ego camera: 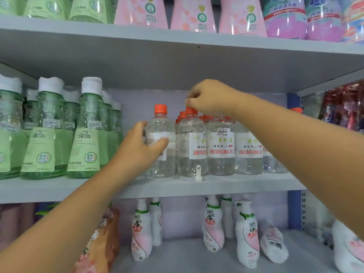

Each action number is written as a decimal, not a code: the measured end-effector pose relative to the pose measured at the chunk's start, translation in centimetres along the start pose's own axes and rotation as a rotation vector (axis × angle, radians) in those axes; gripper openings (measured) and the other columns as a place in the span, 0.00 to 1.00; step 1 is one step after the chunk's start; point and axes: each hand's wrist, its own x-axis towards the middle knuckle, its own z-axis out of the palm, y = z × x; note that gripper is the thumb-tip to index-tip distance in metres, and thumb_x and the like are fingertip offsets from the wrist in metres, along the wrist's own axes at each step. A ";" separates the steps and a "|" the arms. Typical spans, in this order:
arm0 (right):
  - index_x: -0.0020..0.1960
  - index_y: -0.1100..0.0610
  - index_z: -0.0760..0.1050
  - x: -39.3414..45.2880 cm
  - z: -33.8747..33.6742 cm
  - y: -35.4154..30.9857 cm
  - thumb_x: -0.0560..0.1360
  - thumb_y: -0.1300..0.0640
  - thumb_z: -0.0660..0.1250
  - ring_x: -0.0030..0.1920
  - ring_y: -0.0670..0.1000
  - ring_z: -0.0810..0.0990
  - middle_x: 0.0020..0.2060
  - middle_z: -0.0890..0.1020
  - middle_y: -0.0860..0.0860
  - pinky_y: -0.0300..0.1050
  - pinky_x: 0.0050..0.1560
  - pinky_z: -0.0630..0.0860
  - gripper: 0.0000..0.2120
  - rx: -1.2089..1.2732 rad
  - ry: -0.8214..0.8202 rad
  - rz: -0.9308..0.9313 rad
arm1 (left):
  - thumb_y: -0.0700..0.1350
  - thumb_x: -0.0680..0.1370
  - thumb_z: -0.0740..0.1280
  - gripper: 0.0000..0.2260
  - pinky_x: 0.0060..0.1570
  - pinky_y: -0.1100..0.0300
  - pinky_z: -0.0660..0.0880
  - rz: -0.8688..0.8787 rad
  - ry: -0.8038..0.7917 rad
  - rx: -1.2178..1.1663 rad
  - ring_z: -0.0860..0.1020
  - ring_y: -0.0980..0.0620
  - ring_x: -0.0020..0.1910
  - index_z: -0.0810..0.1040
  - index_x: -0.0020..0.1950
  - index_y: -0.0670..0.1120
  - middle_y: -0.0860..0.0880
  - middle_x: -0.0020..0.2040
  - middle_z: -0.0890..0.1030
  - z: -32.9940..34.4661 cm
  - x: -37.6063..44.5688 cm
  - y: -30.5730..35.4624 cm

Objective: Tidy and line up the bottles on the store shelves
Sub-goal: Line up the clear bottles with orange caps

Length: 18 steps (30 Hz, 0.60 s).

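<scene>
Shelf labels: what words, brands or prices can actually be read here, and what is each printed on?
"JUNYIMEIQING": red letters on the clear orange-capped bottles, middle shelf; the last letters are unsure.
"5.00": price sticker on one of those bottles.
"12.00": price stickers on the green bottles, at left.
Chinese characters on the green, clear, pink top-shelf and white pump bottles: too blurred to read.

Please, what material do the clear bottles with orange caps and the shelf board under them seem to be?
Clear bottles: probably thin glossy plastic; transparent walls, liquid visible, paper-looking labels. Orange caps: matte opaque plastic, apparently ribbed. Shelf board: likely painted metal; smooth, even pale grey finish.
</scene>
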 end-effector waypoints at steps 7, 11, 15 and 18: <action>0.65 0.47 0.80 0.2 -1.3 0.8 0.82 0.44 0.63 0.55 0.48 0.79 0.54 0.81 0.42 0.47 0.58 0.71 0.15 -0.105 -0.239 -0.051 | 0.57 0.71 0.78 0.26 0.40 0.63 0.71 -0.112 -0.122 0.027 0.77 0.64 0.45 0.69 0.62 0.59 0.63 0.48 0.76 0.1 -2.5 -0.4; 0.62 0.50 0.82 0.5 -0.6 1.2 0.81 0.42 0.64 0.54 0.51 0.78 0.54 0.82 0.45 0.47 0.55 0.71 0.16 -0.087 -0.200 -0.042 | 0.60 0.68 0.80 0.28 0.37 0.64 0.69 -0.131 -0.069 0.046 0.75 0.66 0.44 0.68 0.59 0.57 0.62 0.49 0.77 0.9 -2.8 0.2; 0.57 0.55 0.83 0.8 -0.2 1.2 0.80 0.39 0.65 0.52 0.55 0.80 0.53 0.83 0.51 0.47 0.49 0.73 0.20 -0.087 -0.172 -0.017 | 0.60 0.73 0.74 0.25 0.39 0.64 0.71 -0.151 -0.104 0.056 0.76 0.65 0.45 0.70 0.64 0.55 0.63 0.49 0.77 0.5 -2.8 0.1; 0.56 0.53 0.82 0.8 0.0 1.5 0.79 0.37 0.65 0.49 0.53 0.80 0.51 0.83 0.51 0.47 0.47 0.73 0.21 -0.056 -0.173 0.005 | 0.57 0.73 0.76 0.27 0.50 0.55 0.79 -0.184 -0.097 0.006 0.81 0.58 0.46 0.70 0.68 0.53 0.59 0.50 0.80 0.1 -2.6 -0.1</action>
